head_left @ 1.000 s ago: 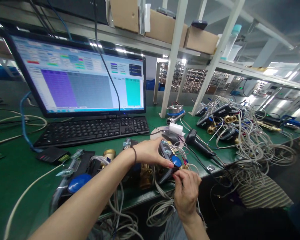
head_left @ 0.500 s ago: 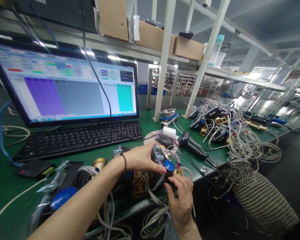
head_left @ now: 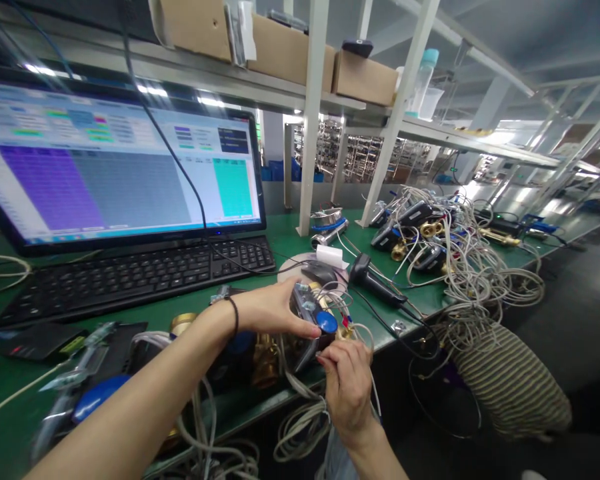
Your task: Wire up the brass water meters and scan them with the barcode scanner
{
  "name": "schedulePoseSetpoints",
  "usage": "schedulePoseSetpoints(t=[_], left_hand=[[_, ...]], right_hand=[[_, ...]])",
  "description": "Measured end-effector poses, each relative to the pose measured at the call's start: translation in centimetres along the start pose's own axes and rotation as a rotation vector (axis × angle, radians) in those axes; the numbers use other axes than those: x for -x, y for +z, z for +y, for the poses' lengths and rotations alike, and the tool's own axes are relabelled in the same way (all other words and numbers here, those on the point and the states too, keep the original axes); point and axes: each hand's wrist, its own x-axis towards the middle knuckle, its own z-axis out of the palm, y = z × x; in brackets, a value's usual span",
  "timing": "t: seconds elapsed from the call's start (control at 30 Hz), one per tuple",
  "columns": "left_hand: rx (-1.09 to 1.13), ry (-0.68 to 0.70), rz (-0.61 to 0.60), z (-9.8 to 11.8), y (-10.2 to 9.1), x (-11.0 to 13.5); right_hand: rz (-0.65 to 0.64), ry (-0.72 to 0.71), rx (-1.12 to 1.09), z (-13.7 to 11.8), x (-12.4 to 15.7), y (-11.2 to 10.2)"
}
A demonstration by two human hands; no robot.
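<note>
My left hand is wrapped over a dark electronic meter with a round blue cap, its thumb pressed beside the cap. The meter stands tilted near the bench's front edge, with thin wires and brass parts at its right side. Close against the meter's near end, my right hand has its fingers pinched together; whatever sits between the fingertips is too small to make out. To the left, partly behind my left forearm, lie a brass fitting and another unit with a blue cap.
A monitor and keyboard occupy the left of the green bench. Behind the meter are a mouse and a barcode scanner. Further right lies a heap of meters with tangled grey cables. A striped stool cushion is below.
The whole view has shifted, so things appear further left and slightly higher. My right fingers have closed together and come nearer the meter's near end; my left hand keeps its hold.
</note>
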Motion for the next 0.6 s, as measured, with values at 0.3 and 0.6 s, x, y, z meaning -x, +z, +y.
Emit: schedulePoseSetpoints(t=[0.3,0.6], left_hand=[[0.02,0.008,-0.058,-0.7,0.0,-0.3],[-0.018,-0.006,-0.056,-0.7,0.1,-0.3]], right_hand=[[-0.075,0.011,-0.171,0.1,2.2,-0.1],[-0.101,0.081,-0.27,-0.5,2.5,-0.3]])
